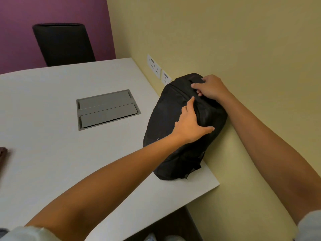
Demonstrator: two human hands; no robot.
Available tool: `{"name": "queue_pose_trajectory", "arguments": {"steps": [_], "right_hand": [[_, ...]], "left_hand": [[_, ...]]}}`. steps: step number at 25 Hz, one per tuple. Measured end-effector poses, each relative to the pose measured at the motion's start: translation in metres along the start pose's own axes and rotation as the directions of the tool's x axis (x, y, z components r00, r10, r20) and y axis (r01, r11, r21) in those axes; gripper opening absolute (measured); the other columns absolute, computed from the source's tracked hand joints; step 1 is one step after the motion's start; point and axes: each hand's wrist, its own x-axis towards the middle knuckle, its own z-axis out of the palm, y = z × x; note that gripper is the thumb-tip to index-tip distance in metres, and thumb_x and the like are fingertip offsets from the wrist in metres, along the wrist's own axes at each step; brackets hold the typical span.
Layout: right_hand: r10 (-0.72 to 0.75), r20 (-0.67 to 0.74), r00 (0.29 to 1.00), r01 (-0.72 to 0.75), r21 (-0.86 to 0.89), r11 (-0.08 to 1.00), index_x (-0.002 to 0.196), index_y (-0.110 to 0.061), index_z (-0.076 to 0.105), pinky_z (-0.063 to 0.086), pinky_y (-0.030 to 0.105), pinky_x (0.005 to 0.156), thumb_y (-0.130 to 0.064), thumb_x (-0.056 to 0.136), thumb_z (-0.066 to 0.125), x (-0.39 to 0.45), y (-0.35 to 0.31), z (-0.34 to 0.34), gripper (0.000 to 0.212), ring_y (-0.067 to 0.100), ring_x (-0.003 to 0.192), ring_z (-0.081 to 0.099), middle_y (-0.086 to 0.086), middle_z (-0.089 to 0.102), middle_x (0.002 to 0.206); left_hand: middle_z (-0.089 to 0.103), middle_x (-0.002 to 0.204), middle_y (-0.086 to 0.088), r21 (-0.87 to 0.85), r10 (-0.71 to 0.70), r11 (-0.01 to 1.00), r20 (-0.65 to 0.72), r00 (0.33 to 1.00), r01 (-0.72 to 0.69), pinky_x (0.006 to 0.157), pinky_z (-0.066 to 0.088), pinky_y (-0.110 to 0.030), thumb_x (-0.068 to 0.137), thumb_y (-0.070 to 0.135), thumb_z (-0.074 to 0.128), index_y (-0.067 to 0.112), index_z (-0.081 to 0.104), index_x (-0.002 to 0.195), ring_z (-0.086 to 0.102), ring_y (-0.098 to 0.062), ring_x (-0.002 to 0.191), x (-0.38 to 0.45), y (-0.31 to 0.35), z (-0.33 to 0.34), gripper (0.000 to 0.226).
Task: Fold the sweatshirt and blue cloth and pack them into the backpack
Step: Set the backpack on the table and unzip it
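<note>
A black backpack (pixel 166 119) lies on its side on the white table (pixel 52 145), pushed against the yellow wall at the table's right edge. My left hand (pixel 190 126) presses on the upper side of the bag, fingers spread, index finger pointing along the zipper line. My right hand (pixel 210 87) pinches the fabric near the bag's top, by the handle; whether it holds a zipper pull is hidden by the fingers. The bag looks full and mostly closed. No sweatshirt or blue cloth shows.
A grey cable hatch (pixel 107 109) is set into the table's middle. A black chair (pixel 63 43) stands behind the far edge. Wall sockets (pixel 154 66) sit just beyond the backpack. A dark brown object (pixel 3 153) pokes in at the left edge.
</note>
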Motion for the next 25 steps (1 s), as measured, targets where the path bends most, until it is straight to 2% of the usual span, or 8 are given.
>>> {"name": "queue_pose_trajectory", "arguments": {"steps": [4,7,10,13,16,18,22,25], "right_hand": [[0.082,0.25,0.965,-0.171,0.358,0.918,0.114,0.006,0.054,0.056,0.021,0.064,-0.018,0.102,0.053,-0.01,-0.046,0.013,0.026,0.008,0.061,0.068,0.007,0.067,0.083],[0.138,0.254,0.957,-0.261,0.558,0.788,0.091,-0.001,0.059,0.052,0.015,0.055,-0.011,0.103,0.047,-0.016,-0.075,0.033,0.02,0.009,0.067,0.067,0.006,0.065,0.081],[0.149,0.273,0.95,-0.3,0.683,0.666,0.103,0.003,0.058,0.048,0.014,0.05,-0.005,0.104,0.04,-0.022,-0.106,0.056,0.02,0.01,0.064,0.063,0.005,0.064,0.08],[0.124,0.295,0.947,-0.311,0.757,0.575,0.088,0.0,0.054,0.042,0.015,0.051,-0.001,0.103,0.035,-0.028,-0.138,0.068,0.024,0.01,0.065,0.06,0.004,0.061,0.077],[0.117,0.348,0.93,-0.359,0.796,0.487,0.091,-0.003,0.054,0.043,0.016,0.05,-0.002,0.1,0.04,-0.03,-0.168,0.073,0.017,0.01,0.061,0.063,0.002,0.062,0.064],[0.086,0.367,0.926,-0.36,0.797,0.485,0.092,-0.007,0.052,0.041,0.017,0.046,-0.002,0.096,0.04,-0.032,-0.191,0.081,0.014,0.01,0.054,0.062,0.0,0.06,0.052],[0.02,0.353,0.936,-0.311,0.797,0.517,0.08,-0.009,0.052,0.038,0.018,0.046,-0.006,0.092,0.045,-0.041,-0.244,0.105,0.014,0.01,0.055,0.061,-0.003,0.057,0.049],[-0.006,0.333,0.943,-0.283,0.811,0.512,0.087,-0.012,0.054,0.041,0.019,0.047,-0.01,0.093,0.049,-0.049,-0.277,0.123,0.008,0.011,0.066,0.063,-0.002,0.058,0.063]], "left_hand": [[0.015,0.162,0.001,0.1,-0.146,0.982,-0.146,0.978,0.162,0.111,0.028,-0.066,0.054,0.056,0.09,0.032,-0.011,0.154,0.023,-0.027,0.147,-0.023,0.013,0.014,0.144],[0.021,0.161,0.004,-0.033,-0.205,0.979,-0.203,0.957,0.203,0.11,0.03,-0.066,0.047,0.063,0.089,0.035,-0.012,0.153,0.027,-0.024,0.146,-0.028,0.015,0.005,0.15],[0.036,0.154,0.0,-0.154,-0.299,0.952,-0.281,0.912,0.264,0.106,0.038,-0.061,0.049,0.064,0.084,0.036,-0.007,0.152,0.042,-0.027,0.138,-0.023,0.014,-0.018,0.14],[0.052,0.14,0.002,-0.134,-0.269,0.962,-0.362,0.892,0.236,0.094,0.051,-0.054,0.051,0.06,0.084,0.036,0.002,0.151,0.057,-0.026,0.122,-0.025,-0.002,-0.047,0.131],[0.058,0.11,0.008,-0.043,-0.236,0.97,-0.402,0.884,0.24,0.079,0.054,-0.039,0.061,0.041,0.085,0.031,0.013,0.149,0.063,-0.021,0.101,-0.037,-0.024,-0.08,0.114],[0.06,0.109,0.007,-0.048,-0.278,0.958,-0.388,0.879,0.282,0.078,0.056,-0.038,0.062,0.034,0.085,0.028,0.029,0.145,0.061,-0.021,0.097,-0.039,-0.038,-0.106,0.1],[0.067,0.079,-0.003,-0.02,-0.246,0.966,-0.363,0.899,0.256,0.065,0.061,-0.044,0.065,0.014,0.078,0.015,0.062,0.091,0.065,-0.02,0.071,-0.035,-0.073,-0.17,0.03],[0.066,0.071,-0.004,0.097,-0.16,0.974,-0.353,0.922,0.207,0.06,0.06,-0.044,0.068,0.009,0.073,0.013,0.062,0.082,0.065,-0.021,0.065,-0.042,-0.099,-0.221,0.018]]}}
